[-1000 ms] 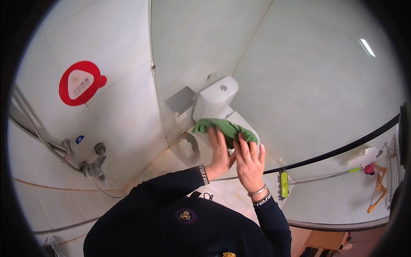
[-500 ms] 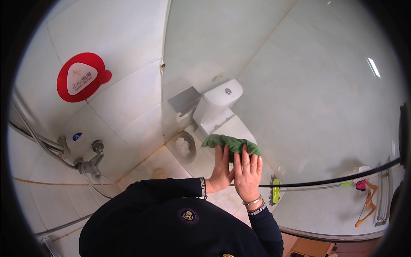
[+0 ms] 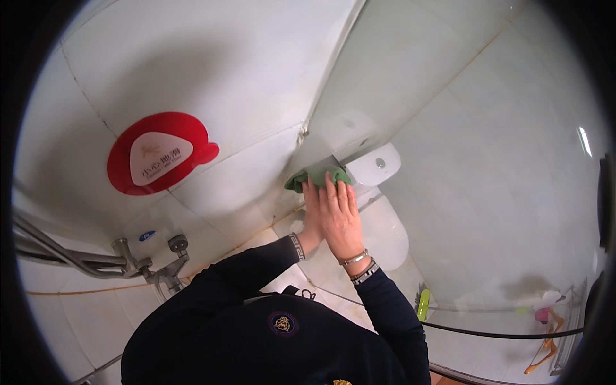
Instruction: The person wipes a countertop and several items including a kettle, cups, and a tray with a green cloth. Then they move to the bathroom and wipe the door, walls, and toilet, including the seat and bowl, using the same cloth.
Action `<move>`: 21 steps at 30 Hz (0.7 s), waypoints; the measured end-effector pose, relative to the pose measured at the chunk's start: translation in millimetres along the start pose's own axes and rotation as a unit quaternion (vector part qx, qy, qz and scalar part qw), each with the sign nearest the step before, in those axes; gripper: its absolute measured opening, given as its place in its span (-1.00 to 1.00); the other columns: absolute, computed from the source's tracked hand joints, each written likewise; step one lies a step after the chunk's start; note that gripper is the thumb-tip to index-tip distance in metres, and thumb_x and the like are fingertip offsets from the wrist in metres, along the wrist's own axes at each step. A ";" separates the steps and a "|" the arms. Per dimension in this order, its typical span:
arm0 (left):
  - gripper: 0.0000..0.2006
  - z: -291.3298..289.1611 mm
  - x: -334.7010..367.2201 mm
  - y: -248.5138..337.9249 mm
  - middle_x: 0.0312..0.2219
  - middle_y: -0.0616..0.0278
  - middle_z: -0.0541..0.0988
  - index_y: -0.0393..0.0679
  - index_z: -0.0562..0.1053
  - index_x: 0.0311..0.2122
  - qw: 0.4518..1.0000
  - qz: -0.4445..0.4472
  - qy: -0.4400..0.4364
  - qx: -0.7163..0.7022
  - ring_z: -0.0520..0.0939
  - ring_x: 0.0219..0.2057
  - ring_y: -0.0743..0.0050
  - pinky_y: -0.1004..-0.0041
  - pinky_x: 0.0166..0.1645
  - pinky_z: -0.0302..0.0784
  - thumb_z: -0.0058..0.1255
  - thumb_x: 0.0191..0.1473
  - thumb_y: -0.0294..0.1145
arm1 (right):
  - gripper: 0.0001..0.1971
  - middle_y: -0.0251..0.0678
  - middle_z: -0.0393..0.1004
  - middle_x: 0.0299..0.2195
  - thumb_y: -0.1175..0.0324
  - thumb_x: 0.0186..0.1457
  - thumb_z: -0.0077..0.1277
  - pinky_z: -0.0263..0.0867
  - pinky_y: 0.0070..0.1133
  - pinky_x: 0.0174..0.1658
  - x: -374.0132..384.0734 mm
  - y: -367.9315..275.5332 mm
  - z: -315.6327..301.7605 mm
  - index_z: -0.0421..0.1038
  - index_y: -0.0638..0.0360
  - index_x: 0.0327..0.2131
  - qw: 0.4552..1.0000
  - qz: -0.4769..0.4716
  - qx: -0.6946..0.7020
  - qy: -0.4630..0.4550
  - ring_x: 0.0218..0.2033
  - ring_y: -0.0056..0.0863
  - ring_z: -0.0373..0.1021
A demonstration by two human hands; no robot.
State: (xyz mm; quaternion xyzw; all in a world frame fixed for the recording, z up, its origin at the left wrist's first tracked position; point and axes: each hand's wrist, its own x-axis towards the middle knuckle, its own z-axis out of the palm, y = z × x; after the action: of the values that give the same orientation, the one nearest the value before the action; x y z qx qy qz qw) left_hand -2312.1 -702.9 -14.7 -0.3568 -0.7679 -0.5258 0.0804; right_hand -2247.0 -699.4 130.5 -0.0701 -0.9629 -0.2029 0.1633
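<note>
Both hands, side by side, hold a bunched green cloth up against a see-through glass panel. My left hand presses under the cloth's left part, its fingers pointing up and partly covered by the right. My right hand overlaps it, with fingers extended over the cloth's right part. A bracelet circles the right wrist. Behind the glass, a white toilet with its cistern stands just right of the cloth. The palms' undersides are hidden.
A red warning sticker is on the white tiled wall at left. Below it a shower mixer tap with hoses juts out. A black curved strip runs along lower right. A bright green long-handled item and orange hangers are farther right.
Both hands and the green cloth have moved up and left across the glass, from in front of the toilet seat to beside the cistern. The whole view has shifted and tilted.
</note>
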 end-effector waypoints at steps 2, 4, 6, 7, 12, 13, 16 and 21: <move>-0.32 -3.8 17.9 -16.0 0.23 -0.33 -0.03 -0.25 -0.01 0.30 0.991 0.044 0.003 0.128 -0.04 0.26 -0.43 -0.14 0.31 -0.13 -0.15 0.22 -0.08 | -0.57 -0.13 0.18 0.22 0.38 0.06 -0.12 -0.07 -0.34 0.34 25.0 -5.0 8.5 0.32 0.25 0.03 1.000 -0.022 -0.003 0.021 0.25 -0.21 0.12; -0.32 -11.7 30.5 -29.6 0.23 -0.31 -0.01 -0.26 -0.01 0.30 0.995 0.047 -0.017 0.088 -0.04 0.26 -0.41 -0.13 0.32 -0.14 -0.14 0.22 -0.08 | -0.57 -0.10 0.21 0.19 0.35 0.05 -0.11 -0.05 -0.34 0.33 46.9 -7.4 17.5 0.36 0.28 0.01 0.999 -0.042 0.008 0.032 0.24 -0.20 0.11; -0.32 -16.9 36.7 -35.5 0.23 -0.29 0.01 -0.26 -0.01 0.30 0.997 0.048 -0.022 0.057 -0.04 0.26 -0.38 -0.11 0.33 -0.15 -0.14 0.22 -0.09 | -0.54 -0.11 0.20 0.21 0.32 0.04 -0.10 -0.02 -0.36 0.31 61.0 -9.1 24.0 0.38 0.31 0.02 0.998 -0.058 0.008 0.027 0.25 -0.22 0.08; -0.32 -18.3 38.9 -36.3 0.23 -0.28 0.01 -0.26 -0.01 0.30 0.997 0.050 -0.024 0.046 -0.04 0.27 -0.37 -0.11 0.33 -0.16 -0.14 0.22 -0.09 | -0.54 -0.08 0.20 0.20 0.31 0.05 -0.12 -0.04 -0.34 0.32 64.4 -8.7 25.8 0.39 0.34 0.01 0.997 -0.071 0.013 0.027 0.26 -0.18 0.06; -0.33 -26.2 40.6 -27.2 0.22 -0.24 0.05 -0.27 0.00 0.29 0.998 0.061 -0.022 0.014 -0.03 0.27 -0.32 -0.07 0.35 -0.18 -0.13 0.21 -0.10 | -0.54 -0.09 0.24 0.17 0.31 0.05 -0.11 -0.03 -0.35 0.32 58.4 -4.5 18.3 0.39 0.33 0.02 0.997 -0.068 -0.015 0.044 0.23 -0.18 0.11; -0.33 -28.0 38.5 -21.0 0.22 -0.23 0.06 -0.28 0.00 0.29 0.998 0.062 -0.019 0.011 -0.03 0.27 -0.30 -0.06 0.35 -0.19 -0.13 0.21 -0.10 | -0.54 -0.09 0.25 0.16 0.31 0.05 -0.11 -0.02 -0.35 0.31 54.5 -3.2 13.4 0.39 0.31 0.03 0.997 -0.064 -0.026 0.044 0.22 -0.19 0.12; -0.32 -30.0 31.3 8.5 0.23 -0.26 0.03 -0.24 0.03 0.29 0.997 0.072 -0.003 0.018 -0.05 0.27 -0.38 -0.13 0.33 -0.19 -0.13 0.20 -0.06 | -0.54 -0.14 0.29 0.12 0.35 0.02 -0.08 0.05 -0.38 0.27 31.1 4.2 -10.0 0.40 0.24 0.04 0.996 -0.025 0.002 0.084 0.18 -0.23 0.18; -0.24 -34.2 7.2 83.1 0.24 -0.41 -0.05 -0.29 -0.03 0.30 0.993 0.099 0.030 -0.052 -0.08 0.27 -0.49 -0.16 0.31 -0.18 -0.08 0.18 -0.01 | -0.53 -0.21 0.19 0.23 0.45 -0.02 -0.09 -0.03 -0.31 0.32 -44.2 24.5 -60.6 0.35 0.31 0.04 0.994 0.079 0.034 0.069 0.25 -0.20 0.12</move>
State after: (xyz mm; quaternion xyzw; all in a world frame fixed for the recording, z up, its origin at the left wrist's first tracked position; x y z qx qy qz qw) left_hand -2273.4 -713.2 66.1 -0.4189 -0.6976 -0.5649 0.1369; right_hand -2183.3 -705.3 176.6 -0.1258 -0.9472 -0.1608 0.2471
